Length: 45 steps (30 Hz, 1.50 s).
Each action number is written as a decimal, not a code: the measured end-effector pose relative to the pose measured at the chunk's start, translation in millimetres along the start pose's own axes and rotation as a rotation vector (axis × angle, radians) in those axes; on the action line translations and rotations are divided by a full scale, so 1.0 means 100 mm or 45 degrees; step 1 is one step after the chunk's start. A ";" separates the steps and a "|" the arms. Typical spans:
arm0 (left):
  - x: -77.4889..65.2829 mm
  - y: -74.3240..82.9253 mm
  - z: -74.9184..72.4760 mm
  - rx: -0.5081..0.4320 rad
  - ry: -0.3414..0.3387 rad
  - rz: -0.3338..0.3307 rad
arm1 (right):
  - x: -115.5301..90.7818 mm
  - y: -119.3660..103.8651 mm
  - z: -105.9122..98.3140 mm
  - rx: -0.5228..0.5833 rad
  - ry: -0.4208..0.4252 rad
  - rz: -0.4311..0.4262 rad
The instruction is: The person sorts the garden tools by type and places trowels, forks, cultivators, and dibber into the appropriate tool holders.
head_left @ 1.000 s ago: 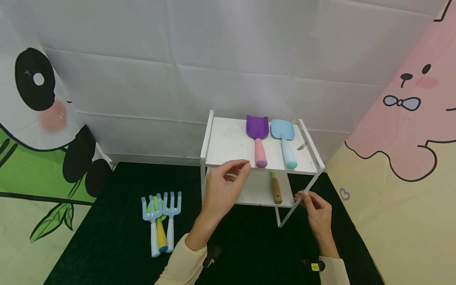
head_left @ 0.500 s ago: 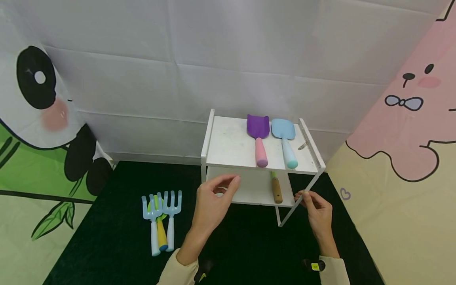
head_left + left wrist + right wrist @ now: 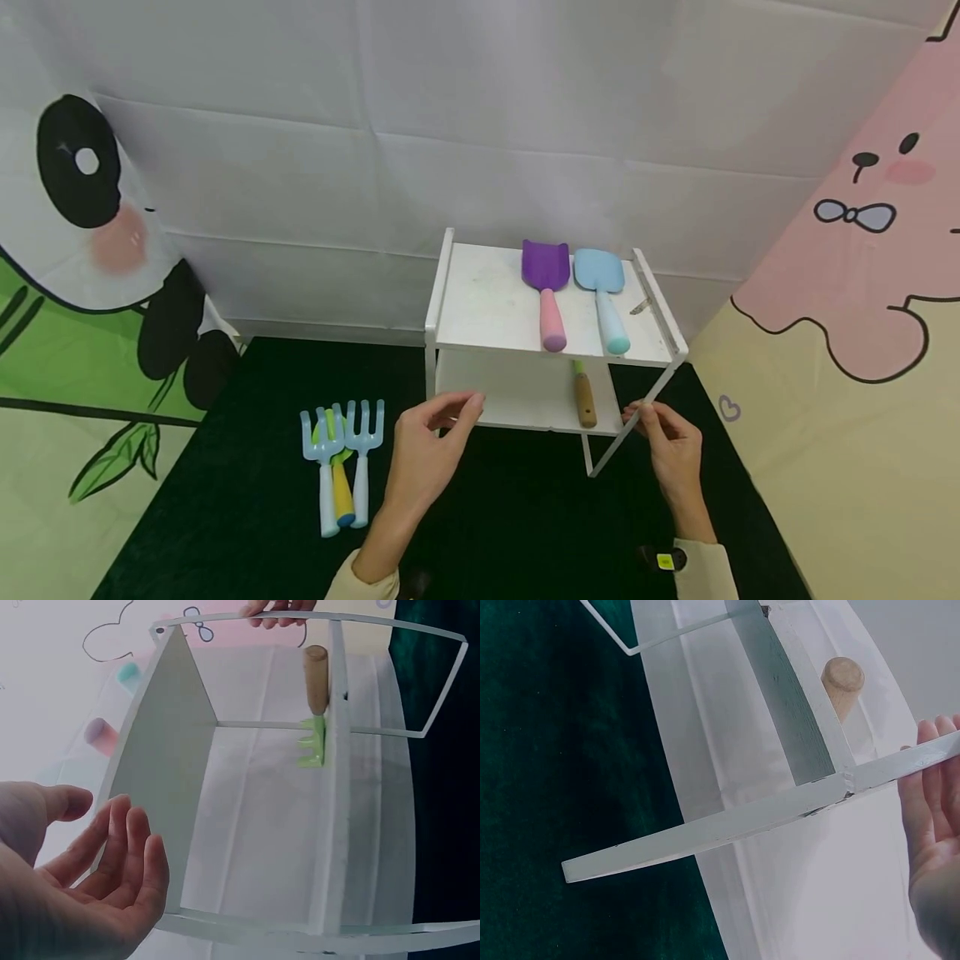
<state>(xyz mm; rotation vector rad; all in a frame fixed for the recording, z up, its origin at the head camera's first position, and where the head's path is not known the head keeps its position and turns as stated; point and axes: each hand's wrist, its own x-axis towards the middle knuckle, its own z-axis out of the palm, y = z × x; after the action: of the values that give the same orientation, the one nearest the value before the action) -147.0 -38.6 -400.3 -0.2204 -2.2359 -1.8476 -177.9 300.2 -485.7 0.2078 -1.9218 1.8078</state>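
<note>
A white two-tier shelf [image 3: 480, 321] stands at the centre right of the head view. My right hand [image 3: 672, 450] grips its right front leg, with the fingers behind the bar. My left hand [image 3: 429, 454] holds nothing and hovers in front of the lower tier's left side, its fingers loosely curved. A purple toy shovel with a pink handle [image 3: 551, 321] and a light blue shovel [image 3: 609, 321] lie on the top board. On the lower board lies a small green rake with a wooden handle [image 3: 316, 679], its tines visible in the left wrist view.
Two light blue toy forks [image 3: 326, 496] lie on the dark green cloth [image 3: 247, 500] at left, with a yellow-handled green tool [image 3: 342, 492] between them. A white sheet [image 3: 487, 125] rises behind the shelf. Cartoon-printed panels [image 3: 832, 317] flank both sides.
My left hand has moved left and down, away from the top board's front edge. My right hand has stayed on the shelf's leg, and the tools have not moved.
</note>
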 end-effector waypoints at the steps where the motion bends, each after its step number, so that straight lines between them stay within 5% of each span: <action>1: -0.01 -0.01 -0.01 0.001 0.000 -0.006 | 0.00 0.00 0.00 0.005 -0.002 -0.002; 45: -0.45 -0.89 -0.49 0.210 0.123 -0.463 | 0.00 0.03 0.00 0.009 -0.007 -0.006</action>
<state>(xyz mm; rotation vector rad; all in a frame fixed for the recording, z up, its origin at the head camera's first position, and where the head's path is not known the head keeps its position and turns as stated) -122.8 -102.4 -488.5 0.3172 -2.4689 -1.7738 -179.6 300.5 -488.8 0.2197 -1.9168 1.8131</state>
